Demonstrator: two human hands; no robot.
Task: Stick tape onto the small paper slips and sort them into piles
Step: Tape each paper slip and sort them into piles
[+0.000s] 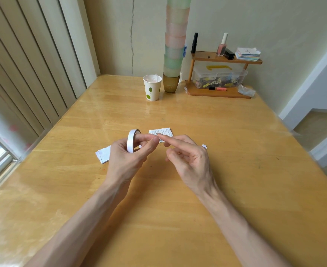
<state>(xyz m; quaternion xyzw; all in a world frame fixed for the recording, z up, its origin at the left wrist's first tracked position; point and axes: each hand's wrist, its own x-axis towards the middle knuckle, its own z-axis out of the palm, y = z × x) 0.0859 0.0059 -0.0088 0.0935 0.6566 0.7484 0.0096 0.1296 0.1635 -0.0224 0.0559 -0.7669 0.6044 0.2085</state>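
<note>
Progress looks early: my left grip (126, 158) is clamped on the tape roll (129, 141) above the desk (158, 209); my right grip (187, 158) is apart, forefinger out, holding nothing I can see. A printed slip (163, 132) lies just beyond, with folded paper (102, 156) to the left and a scrap (204, 146) to the right. None looks taped or piled.

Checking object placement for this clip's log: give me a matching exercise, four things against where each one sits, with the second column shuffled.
1 tape roll
2 printed slip
3 paper cup
4 nail polish bottle

A on the top shelf of the wooden rack
B gripped by the left hand
C lying flat on the table
D standing beside the brown cup

Pairs: 1-B, 2-C, 3-D, 4-A.
</note>
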